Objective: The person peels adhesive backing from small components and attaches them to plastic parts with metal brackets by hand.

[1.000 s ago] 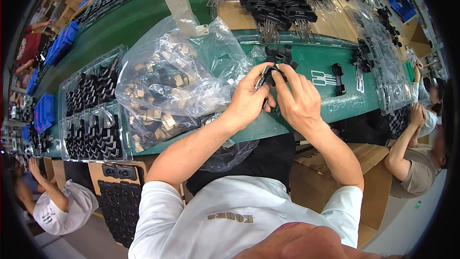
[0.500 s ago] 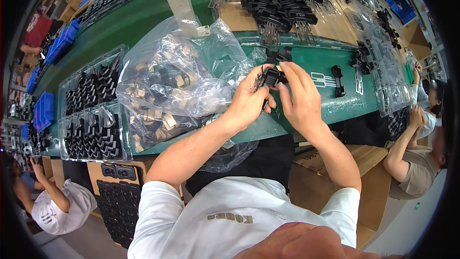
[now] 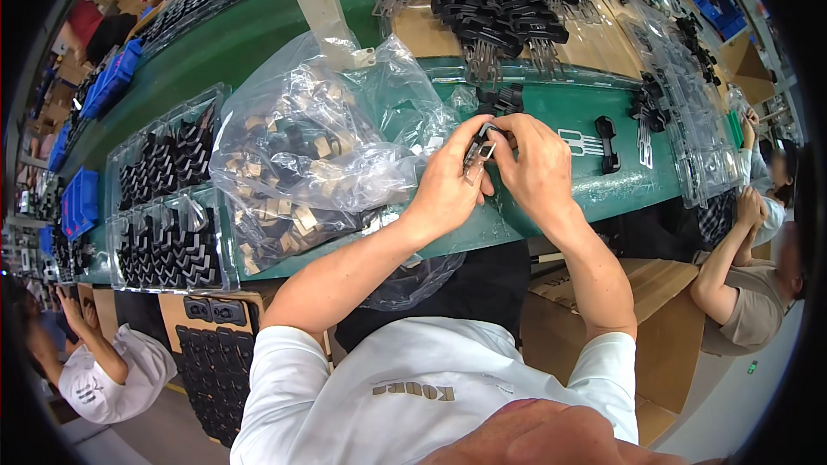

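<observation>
Near the table's front edge, both hands are closed around a black plastic part with a bright metal loop point(image 3: 479, 153). My left hand point(image 3: 446, 185) wraps it from the left, the metal loop showing above the palm. From the right, the bent fingers and thumb of my right hand point(image 3: 536, 162) press on its upper end, so much of the part is hidden. Just beyond my fingers sit some small black ribbed pieces point(image 3: 503, 99). Right of my hands lies a black part with flat metal prongs point(image 3: 608, 145).
A clear plastic bag point(image 3: 301, 164) of small black-and-tan pieces stands left of my hands. Clear trays of black parts point(image 3: 168, 237) lie farther left. Black pronged parts point(image 3: 495, 13) are heaped at the back. Stacked clear trays point(image 3: 689, 138) stand right; a cardboard box point(image 3: 642, 293) is below.
The part has turned in my hands: its black ribbed face was up before, and now a metal loop shows. My right fingers have closed in over its upper end.
</observation>
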The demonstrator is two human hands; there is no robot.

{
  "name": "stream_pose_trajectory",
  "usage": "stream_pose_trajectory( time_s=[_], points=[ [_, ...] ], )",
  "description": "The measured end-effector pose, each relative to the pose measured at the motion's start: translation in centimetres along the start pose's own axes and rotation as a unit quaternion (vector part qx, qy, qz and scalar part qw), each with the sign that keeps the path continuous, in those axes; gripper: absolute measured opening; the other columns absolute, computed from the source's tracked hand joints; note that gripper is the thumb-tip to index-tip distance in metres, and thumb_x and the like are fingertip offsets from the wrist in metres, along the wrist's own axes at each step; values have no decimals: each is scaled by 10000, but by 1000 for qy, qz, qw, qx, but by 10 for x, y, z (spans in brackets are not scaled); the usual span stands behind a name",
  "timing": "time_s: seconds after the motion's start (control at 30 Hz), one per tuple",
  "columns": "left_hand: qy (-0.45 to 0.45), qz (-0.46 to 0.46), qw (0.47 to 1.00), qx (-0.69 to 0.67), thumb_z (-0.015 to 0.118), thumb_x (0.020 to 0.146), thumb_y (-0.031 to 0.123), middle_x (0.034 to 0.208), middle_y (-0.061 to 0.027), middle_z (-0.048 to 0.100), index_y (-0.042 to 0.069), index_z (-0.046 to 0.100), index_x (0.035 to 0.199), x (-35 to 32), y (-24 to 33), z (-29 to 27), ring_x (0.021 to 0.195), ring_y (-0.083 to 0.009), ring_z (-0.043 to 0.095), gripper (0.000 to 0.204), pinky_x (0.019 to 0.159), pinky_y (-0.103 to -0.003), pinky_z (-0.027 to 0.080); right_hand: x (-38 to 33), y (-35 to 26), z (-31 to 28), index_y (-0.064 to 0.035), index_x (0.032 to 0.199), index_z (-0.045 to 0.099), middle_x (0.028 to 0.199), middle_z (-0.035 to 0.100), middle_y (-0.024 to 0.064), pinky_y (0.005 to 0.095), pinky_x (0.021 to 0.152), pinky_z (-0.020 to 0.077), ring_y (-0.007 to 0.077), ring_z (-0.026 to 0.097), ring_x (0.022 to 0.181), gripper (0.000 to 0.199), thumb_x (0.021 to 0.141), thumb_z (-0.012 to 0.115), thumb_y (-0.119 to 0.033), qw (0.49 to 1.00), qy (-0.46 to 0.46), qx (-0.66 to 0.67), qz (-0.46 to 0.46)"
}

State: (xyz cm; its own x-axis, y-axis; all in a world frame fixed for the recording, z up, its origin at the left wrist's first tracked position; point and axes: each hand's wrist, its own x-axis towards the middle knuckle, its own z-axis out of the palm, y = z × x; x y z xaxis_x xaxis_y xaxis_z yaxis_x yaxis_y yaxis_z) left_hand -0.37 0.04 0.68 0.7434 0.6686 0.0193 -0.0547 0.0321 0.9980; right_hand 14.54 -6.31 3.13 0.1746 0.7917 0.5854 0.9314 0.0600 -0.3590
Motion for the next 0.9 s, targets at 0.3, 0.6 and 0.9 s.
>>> stream_pose_trajectory(
  time_s=[0.3, 0.6, 0.9],
  points=[
    [2, -50, 983, -177, 421, 993, -51, 966, -128, 631, 55, 387, 1511, 5, -6, -2, 662, -138, 606, 529, 561, -265, 509, -8, -2, -9, 25, 1024, 712, 825, 708, 88, 307, 552, 474, 191, 623, 623, 162, 879, 702, -47, 959, -32, 213, 186],
    [-6, -19, 997, -76, 418, 964, -54, 1026, -127, 632, 68, 420, 1510, 1, -4, -2, 689, -129, 600, 560, 580, -243, 499, -11, -6, -4, 15, 1030, 709, 828, 707, 91, 307, 556, 479, 186, 621, 617, 171, 865, 697, -27, 983, 3, 143, 118],
    [-3, 42, 999, -24, 417, 956, -69, 1036, -134, 638, 59, 413, 1515, 1, -5, 0, 689, -123, 598, 574, 588, -241, 496, -9, -7, -3, 9, 1068, 700, 847, 708, 90, 300, 575, 488, 175, 627, 647, 208, 863, 695, -21, 990, -12, 92, 107]
  ],
)
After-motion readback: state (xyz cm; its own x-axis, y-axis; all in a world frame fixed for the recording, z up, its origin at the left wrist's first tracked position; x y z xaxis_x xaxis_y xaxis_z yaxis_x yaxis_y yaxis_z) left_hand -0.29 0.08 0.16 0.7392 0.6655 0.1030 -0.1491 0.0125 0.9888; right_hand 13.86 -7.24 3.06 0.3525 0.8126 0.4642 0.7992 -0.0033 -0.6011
